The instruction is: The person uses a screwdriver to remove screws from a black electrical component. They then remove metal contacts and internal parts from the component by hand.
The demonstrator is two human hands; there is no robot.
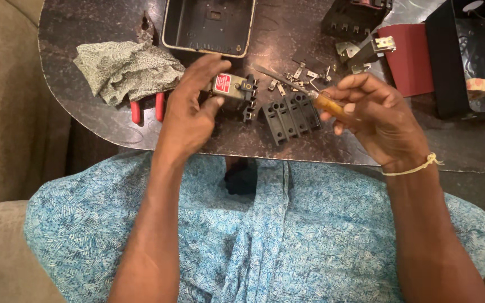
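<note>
On the dark speckled counter (113, 129) in front of a person in blue patterned cloth, the left hand (189, 109) grasps a small beige electrical switch unit with a red label and black terminal end (234, 87), thumb below and fingers curled over its top, holding it just above the counter's near edge. The right hand (374, 115) is clenched around the amber translucent handle of a screwdriver (304, 92), whose thin metal shaft slants up and to the left, its tip ending above the switch unit without clearly touching it. Between the two hands a black ribbed plastic terminal block (290, 116) lies flat on the counter, just beside the switch unit. Small metal screws and brackets (304, 73) are scattered just behind the block. To the left a crumpled grey-green patterned cloth (127, 67) lies over red-handled pliers (147, 108), of which only the handles show. At the far edge sits an open dark metal box with a pale rim (209, 25). To the right lie a dark red flat cover (411, 56), a black open enclosure (470, 56) and a black moulded part (355, 17).
</note>
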